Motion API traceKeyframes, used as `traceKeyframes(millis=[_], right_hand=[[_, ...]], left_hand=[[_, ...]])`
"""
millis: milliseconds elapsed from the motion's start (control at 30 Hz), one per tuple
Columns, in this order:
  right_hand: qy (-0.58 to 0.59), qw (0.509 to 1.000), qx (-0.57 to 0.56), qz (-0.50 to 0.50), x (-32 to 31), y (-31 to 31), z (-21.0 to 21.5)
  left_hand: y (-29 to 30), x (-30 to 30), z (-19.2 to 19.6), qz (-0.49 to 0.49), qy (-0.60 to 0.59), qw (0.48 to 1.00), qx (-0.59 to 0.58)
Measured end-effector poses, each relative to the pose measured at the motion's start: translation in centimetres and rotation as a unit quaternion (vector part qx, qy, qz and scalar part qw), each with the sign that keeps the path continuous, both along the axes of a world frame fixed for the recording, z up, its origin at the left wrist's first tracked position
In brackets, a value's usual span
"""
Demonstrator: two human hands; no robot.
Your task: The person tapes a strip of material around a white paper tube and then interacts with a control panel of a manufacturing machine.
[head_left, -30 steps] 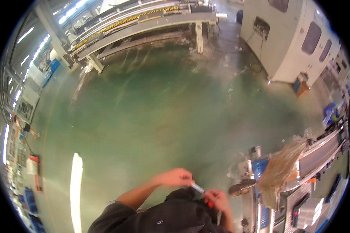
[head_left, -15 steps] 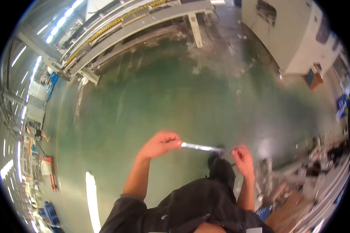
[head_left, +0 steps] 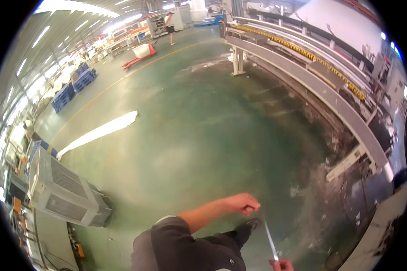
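Observation:
A thin, shiny silver-white strip point(head_left: 270, 237) runs between my hands above the green floor. My right hand point(head_left: 281, 265), partly cut off by the lower edge, is closed on the strip's near end. Farther off, my left hand point(head_left: 245, 204) has its fingers pinched together where the strip's far end fades against the floor. It appears to grip that end, though the exact contact is blurred. Below my left hand a dark shoe point(head_left: 254, 223) shows on the floor.
A long machine frame point(head_left: 303, 56) with yellow-black edging stands to the right. At left are a grey air cooler point(head_left: 63, 192) and blue pallets point(head_left: 82, 81). Behind them are a red pallet jack point(head_left: 140, 55) and a standing person point(head_left: 170, 28). Scraps litter the floor at right.
The view has swung left, bringing the air cooler and the person into clearer sight. The strip, roughly level before, now slants down toward my right hand, which sits lower and nearer me.

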State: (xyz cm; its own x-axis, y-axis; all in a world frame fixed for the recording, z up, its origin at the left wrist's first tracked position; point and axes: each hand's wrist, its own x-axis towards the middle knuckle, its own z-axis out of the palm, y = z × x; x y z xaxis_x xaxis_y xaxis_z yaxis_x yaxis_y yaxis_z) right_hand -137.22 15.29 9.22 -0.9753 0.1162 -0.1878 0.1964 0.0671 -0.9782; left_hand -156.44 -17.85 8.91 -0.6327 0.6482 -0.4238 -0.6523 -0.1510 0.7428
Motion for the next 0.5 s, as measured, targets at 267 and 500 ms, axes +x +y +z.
traceKeyframes(millis=[267,500], right_hand=[[-0.112,0.983,-0.067,-0.127,-11.1,15.1,2.1],[-0.083,0.937,0.172,-0.291,-17.6,32.7,1.4]], left_hand=[[25.0,-19.3,3.7,-0.052,-0.102,0.993,0.008],[50.1,-29.7,3.2,-0.215,-0.104,0.969,-0.063]])
